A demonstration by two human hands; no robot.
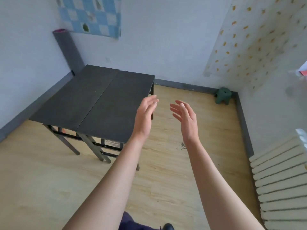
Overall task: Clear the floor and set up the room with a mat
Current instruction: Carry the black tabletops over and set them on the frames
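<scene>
So here's where we're at: both arms stretched out in front of us, left hand [144, 117] and right hand [186, 118] side by side with a gap between them. Palms face each other, fingers are straight and loose, and neither hand holds anything.

The black table [93, 98] sits just left of the left hand. Its top is two panels with a seam down the middle, on dark folding legs. The left hand overlaps the table's right edge from our angle, but we can't tell if it's touching.

The mat [69, 50] is rolled up, grey outside with a pink inside showing at the top end. It leans tilted in the wall corner, past the table's far end, well off to the left of both hands.

Beyond the right hand, a small green stool [223, 95] is tucked into the far right corner. A white ribbed radiator [280, 180] runs along the wall to the right of our right arm. The wood floor [166, 188] has a dark smudge just below the right wrist. A blue checkered cloth [89, 15] hangs on the wall above the mat.
</scene>
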